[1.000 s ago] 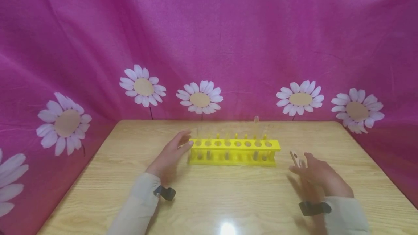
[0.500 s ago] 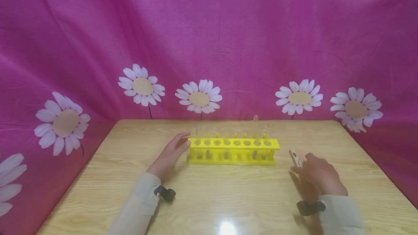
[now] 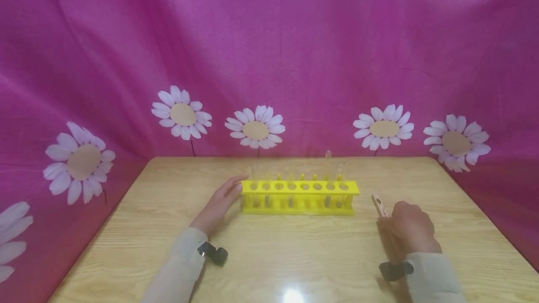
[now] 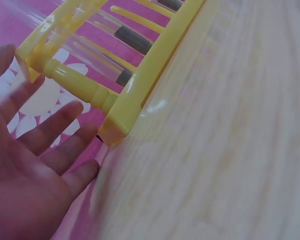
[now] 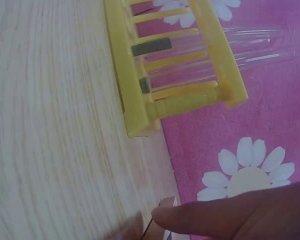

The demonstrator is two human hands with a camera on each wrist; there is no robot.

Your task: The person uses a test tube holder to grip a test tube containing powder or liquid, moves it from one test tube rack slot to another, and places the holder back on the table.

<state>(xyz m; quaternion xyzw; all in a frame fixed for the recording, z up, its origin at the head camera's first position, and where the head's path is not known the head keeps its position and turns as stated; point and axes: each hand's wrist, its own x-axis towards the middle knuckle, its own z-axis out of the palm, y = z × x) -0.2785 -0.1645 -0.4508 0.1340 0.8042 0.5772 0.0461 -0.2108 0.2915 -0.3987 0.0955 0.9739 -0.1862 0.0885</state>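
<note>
A yellow test tube rack (image 3: 300, 188) stands upright on the table, with several clear test tubes (image 5: 190, 40) in it, some with dark matter at the bottom. At its left end my left hand (image 3: 219, 205) has its thumb and fingertips against or right beside the end post; in the left wrist view the fingers (image 4: 50, 127) are fairly straight and spread. To the right of the rack, my right hand (image 3: 412, 226) grips a wooden test tube clamp (image 3: 379, 205), whose jaw end sticks out towards the rack. In the right wrist view a finger (image 5: 205, 217) lies over the clamp.
The light wooden table (image 3: 294, 251) runs back to a magenta cloth (image 3: 278, 50) printed with large white daisies. One test tube (image 3: 328, 160) rises higher than the others near the rack's right end. Yellow pegs line the back of the rack.
My right hand's fingers, spread beside the clamp earlier, have drawn in around it, and the hand has shifted slightly left. My left hand stays at the rack's end.
</note>
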